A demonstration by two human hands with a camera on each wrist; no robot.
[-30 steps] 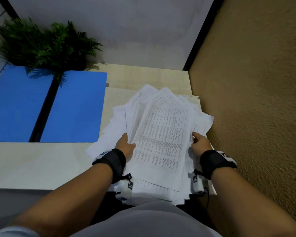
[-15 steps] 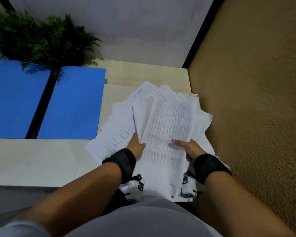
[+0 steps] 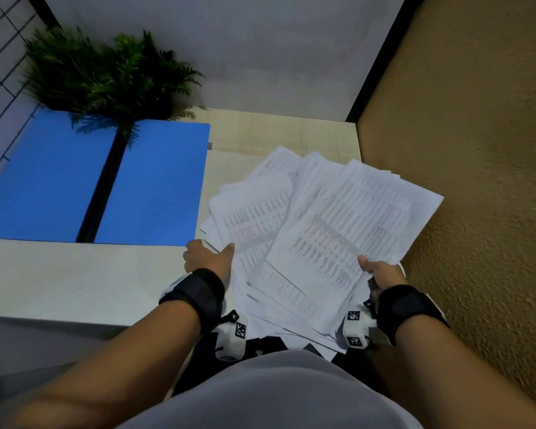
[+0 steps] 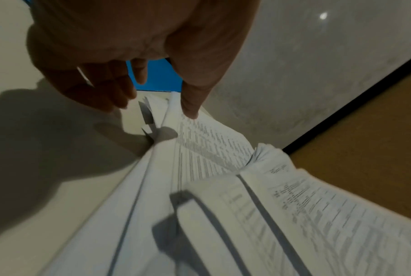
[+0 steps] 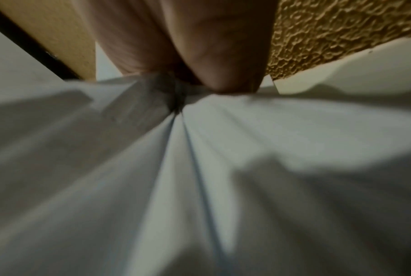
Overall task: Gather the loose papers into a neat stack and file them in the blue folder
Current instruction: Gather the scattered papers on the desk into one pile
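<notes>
Gripping the fanned papers (image 3: 322, 230) with both hands: left hand (image 3: 209, 258) pinches the near-left edge, right hand (image 3: 381, 272) the near-right corner. Blue folder (image 3: 155, 181) lies open on the worktop (image 3: 75, 280) at 10 o'clock, left hand nearer.

One blue folder (image 3: 155, 181), one plant (image 3: 106, 75), perhaps a dozen papers (image 3: 338, 230).

Thin white matt papers (image 3: 316, 230), printed in fine grey rows. Smooth matt blue folder (image 3: 155, 181), card or plastic. Pale wood-grain table (image 3: 260, 134), faintly sheened. Rough, bumpy ochre plaster wall (image 3: 492, 181). Black cloth wrist straps (image 3: 195, 292).
</notes>
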